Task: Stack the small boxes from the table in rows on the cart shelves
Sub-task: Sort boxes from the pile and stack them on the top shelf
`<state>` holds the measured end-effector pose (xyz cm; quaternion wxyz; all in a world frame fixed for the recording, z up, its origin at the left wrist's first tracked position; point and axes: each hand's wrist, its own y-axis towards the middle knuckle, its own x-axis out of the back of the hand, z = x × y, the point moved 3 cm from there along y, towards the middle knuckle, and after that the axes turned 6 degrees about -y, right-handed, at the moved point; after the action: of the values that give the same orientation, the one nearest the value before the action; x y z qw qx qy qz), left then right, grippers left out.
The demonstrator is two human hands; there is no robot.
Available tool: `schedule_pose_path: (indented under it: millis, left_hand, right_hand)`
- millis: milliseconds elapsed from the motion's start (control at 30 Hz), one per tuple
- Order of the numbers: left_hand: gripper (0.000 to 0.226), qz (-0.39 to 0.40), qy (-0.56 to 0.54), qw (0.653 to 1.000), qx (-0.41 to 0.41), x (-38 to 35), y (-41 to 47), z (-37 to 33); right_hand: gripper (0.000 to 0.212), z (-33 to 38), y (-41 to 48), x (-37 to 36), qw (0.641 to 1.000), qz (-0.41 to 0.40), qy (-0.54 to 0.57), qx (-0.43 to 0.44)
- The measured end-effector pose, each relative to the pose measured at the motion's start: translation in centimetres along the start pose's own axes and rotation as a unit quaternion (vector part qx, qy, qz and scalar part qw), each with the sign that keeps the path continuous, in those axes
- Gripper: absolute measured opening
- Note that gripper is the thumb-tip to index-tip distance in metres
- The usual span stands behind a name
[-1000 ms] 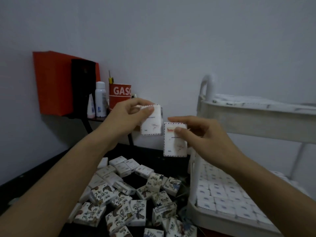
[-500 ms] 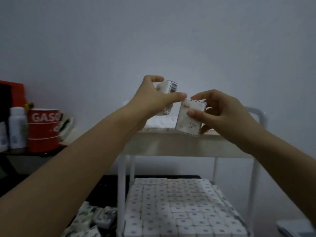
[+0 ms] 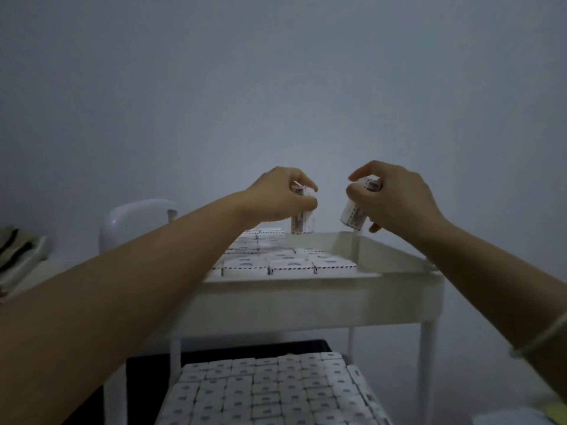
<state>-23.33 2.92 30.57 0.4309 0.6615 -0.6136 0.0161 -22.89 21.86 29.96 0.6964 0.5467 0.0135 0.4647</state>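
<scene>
Box (image 3: 302, 223), small and white with dashed edging, pinched from above by the left hand (image 3: 277, 194), thumb on the near side and fingers curled over the top. It stands upright above the far part of a cart's top shelf (image 3: 306, 299). Whether its lower end touches anything cannot be told.

Just to the right of that grip, with a clear gap between, the right hand (image 3: 395, 197) pinches a second box (image 3: 352, 216) in much the same way, between thumb and curled fingers. This one is tilted, its lower end angled down and to the right, and it hangs in the air above the shelf's far rim.

Below and nearer than both grips, rows of boxes (image 3: 291, 266) lie flat on the top shelf, packed edge to edge. They run from the near rim back to a spot under the left hand's box, and the left forearm crosses over part of them.

Farther down, between the white legs of the cart (image 3: 428, 363), more boxes (image 3: 264, 391) lie in tight rows forming a full layer.

A pale bracelet (image 3: 540, 342) circles the right wrist. Left of the left arm, a rounded white shape (image 3: 135, 222) rises beside the cart, too blurred to identify. A plain grey-blue wall (image 3: 276, 87) fills the background.
</scene>
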Motion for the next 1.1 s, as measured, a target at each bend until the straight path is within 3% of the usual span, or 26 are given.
schedule_pose_path:
  millis: [100,300,400,500,600,700,833,1100]
  left_hand:
    - [0.033,0.054,0.039,0.998,-0.009,-0.4,0.4,0.4]
    - [0.048,0.104,0.104,0.989,-0.011,-1.1,0.4,1.1]
    - [0.045,0.132,0.094,0.987,0.023,-1.2,0.2,1.7]
    - [0.025,0.147,0.130,0.980,0.020,-0.7,0.0,2.0]
    - [0.012,0.157,0.125,0.979,0.020,-0.6,-0.3,1.8]
    - [0.042,0.175,0.156,0.972,0.036,-0.8,-0.6,1.6]
    - [0.058,0.150,0.198,0.968,0.037,-0.5,-1.0,1.3]
    - [0.029,0.004,0.168,0.985,0.034,0.6,-1.9,0.7]
  right_hand:
    - [0.021,-0.5,0.8,-1.0,1.000,-0.021,-0.006,-0.009]
    - [0.053,-1.2,2.3,-3.5,0.997,0.034,-0.045,-0.046]
    - [0.045,-1.4,2.8,-4.8,0.991,0.107,0.013,-0.080]
    - [0.029,-1.5,3.1,-6.0,0.977,0.189,0.032,-0.092]
    - [0.054,-1.2,3.3,-7.0,0.964,0.225,-0.128,-0.068]
    - [0.064,-1.0,3.5,-7.7,0.939,0.243,-0.236,-0.061]
    - [0.057,-0.3,3.1,-8.7,0.928,0.338,-0.129,-0.082]
    - [0.070,0.7,1.9,-10.1,0.904,0.409,-0.100,-0.072]
